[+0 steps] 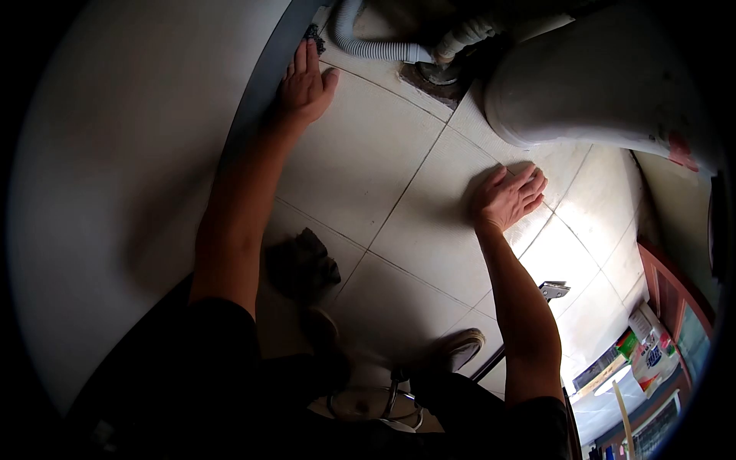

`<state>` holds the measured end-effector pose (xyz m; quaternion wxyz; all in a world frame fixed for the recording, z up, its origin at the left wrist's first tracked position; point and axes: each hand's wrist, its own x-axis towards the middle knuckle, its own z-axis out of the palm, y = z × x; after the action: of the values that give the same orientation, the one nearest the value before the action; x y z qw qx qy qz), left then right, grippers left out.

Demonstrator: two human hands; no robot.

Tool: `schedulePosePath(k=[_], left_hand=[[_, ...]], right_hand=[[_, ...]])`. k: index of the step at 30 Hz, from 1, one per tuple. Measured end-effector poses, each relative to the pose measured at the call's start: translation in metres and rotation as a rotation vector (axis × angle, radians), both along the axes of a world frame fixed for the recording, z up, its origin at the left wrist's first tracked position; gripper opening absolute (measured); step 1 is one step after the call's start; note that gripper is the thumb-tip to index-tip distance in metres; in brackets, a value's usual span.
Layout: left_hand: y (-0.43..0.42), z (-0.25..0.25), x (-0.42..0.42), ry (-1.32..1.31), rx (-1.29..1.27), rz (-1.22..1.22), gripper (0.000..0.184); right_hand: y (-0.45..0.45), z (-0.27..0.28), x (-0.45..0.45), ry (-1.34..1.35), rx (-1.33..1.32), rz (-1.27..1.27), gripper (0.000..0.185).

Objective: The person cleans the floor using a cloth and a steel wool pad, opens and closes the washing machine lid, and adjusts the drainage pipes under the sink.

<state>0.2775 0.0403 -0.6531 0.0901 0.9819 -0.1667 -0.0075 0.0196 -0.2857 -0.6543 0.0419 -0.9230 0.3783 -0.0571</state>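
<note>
Here's the left hand [307,90], stretched to the foot of the wall, fingers long and flat, their tips at a dark, mesh-like clump [316,37] lying there on the floor [353,146], right beside the ribbed grey hose [376,50]! And the right hand [512,195]? Open, fingers spread, nothing gripped, out over the pale tiles just below the big white bucket [583,88]. Down between the arms, a crumpled dark cloth [307,264] sits near the shoes [462,349].
</note>
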Motion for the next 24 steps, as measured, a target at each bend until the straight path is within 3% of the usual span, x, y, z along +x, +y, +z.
schedulePosePath(k=[4, 7, 11, 13, 18, 24], left_hand=[[0.06, 0.01, -0.098, 0.058, 0.015, -0.162, 0.084], [0.049, 0.02, -0.106, 0.077, 0.027, -0.129, 0.082], [-0.011, -0.008, 0.002, -0.085, -0.011, -0.071, 0.066], [-0.025, -0.011, 0.004, -0.136, -0.05, -0.026, 0.066], [-0.003, 0.017, -0.14, 0.012, -0.066, -0.19, 0.068], [-0.027, -0.003, -0.001, -0.131, -0.104, -0.081, 0.061]], right_hand=[[0.0, 0.004, 0.006, 0.006, 0.002, 0.002, 0.071], [-0.001, 0.0, 0.004, -0.002, 0.0, 0.001, 0.071], [0.002, 0.002, 0.003, 0.03, -0.007, -0.008, 0.069], [0.001, 0.003, 0.004, 0.007, -0.002, -0.001, 0.069], [0.002, 0.005, 0.01, 0.001, 0.007, -0.025, 0.069], [0.001, 0.004, 0.006, -0.003, 0.048, -0.021, 0.071]])
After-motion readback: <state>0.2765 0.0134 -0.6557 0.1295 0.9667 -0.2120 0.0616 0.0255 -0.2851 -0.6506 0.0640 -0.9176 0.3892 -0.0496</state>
